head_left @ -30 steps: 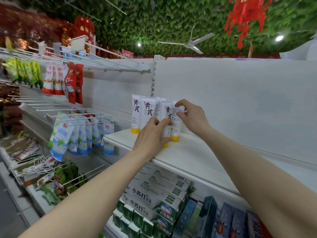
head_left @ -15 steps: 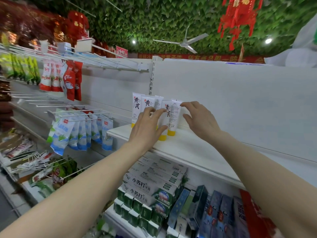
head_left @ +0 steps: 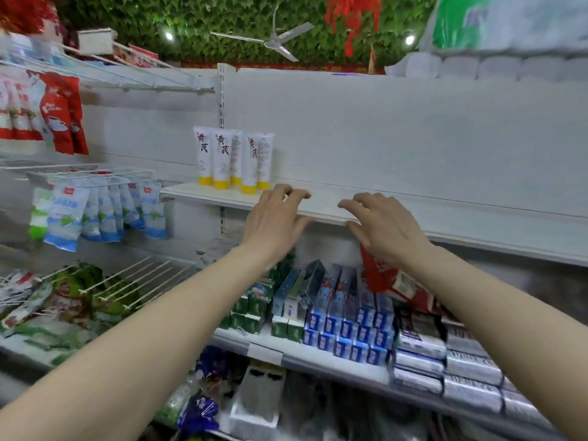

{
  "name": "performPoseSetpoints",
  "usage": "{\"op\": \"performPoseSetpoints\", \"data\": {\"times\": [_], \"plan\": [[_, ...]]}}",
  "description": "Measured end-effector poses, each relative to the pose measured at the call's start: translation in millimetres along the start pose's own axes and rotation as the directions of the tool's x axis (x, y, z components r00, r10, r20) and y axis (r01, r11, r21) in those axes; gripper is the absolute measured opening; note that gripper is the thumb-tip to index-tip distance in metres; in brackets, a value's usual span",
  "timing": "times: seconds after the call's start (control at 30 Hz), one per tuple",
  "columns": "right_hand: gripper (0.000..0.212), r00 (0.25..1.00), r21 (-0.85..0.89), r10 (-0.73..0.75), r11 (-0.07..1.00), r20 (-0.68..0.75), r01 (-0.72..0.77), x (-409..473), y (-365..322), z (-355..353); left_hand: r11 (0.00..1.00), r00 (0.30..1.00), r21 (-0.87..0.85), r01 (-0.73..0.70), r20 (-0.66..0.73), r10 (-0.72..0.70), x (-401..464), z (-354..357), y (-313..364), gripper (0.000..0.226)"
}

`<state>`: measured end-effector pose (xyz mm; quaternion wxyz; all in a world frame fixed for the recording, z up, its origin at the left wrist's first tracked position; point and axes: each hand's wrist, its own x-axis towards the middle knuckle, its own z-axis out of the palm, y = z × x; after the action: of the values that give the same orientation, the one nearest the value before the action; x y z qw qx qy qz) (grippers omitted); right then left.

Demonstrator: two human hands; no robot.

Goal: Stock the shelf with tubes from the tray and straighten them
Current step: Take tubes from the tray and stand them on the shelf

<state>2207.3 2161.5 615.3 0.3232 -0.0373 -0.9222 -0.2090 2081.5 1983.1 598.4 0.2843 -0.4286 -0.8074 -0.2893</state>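
Now both hands empty: left hand (head_left: 274, 219) and right hand (head_left: 386, 226) hover, fingers loosely spread, above shelf (head_left: 324, 209) edge. Tubes (head_left: 234, 160) stand cap-down just beyond left fingertips, grouped for stability. Tray seemingly out of view.

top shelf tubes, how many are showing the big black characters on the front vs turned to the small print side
White yellow-capped tubes showing big black characters: 3
White yellow-capped tubes turned to the small-print side: 2
Total on the white top shelf: 5, all standing cap-down in one cluster; neither hand touches them.
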Motion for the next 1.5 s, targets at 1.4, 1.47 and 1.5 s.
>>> {"op": "performPoseSetpoints", "data": {"times": [1.4,1.47,1.5], "plan": [[0.036,0.419,-0.266,0.748,0.604,0.515,-0.751,-826.2,299.9,-28.1,0.665,0.494,-0.649,-0.37,0.468,0.732,-270.1,453.0,698.4,0.048],[0.034,0.304,-0.282,0.779,0.515,0.549,-0.81,-866.1,283.7,-2.6,0.653,0.409,-0.665,-0.363,0.516,0.753,-305.8,489.0,703.7,0.048],[0.035,0.236,-0.291,0.784,0.465,0.574,-0.836,-885.2,274.9,10.1,0.649,0.365,-0.671,-0.358,0.54,0.759,-324.3,506.8,704.9,0.049]]}}
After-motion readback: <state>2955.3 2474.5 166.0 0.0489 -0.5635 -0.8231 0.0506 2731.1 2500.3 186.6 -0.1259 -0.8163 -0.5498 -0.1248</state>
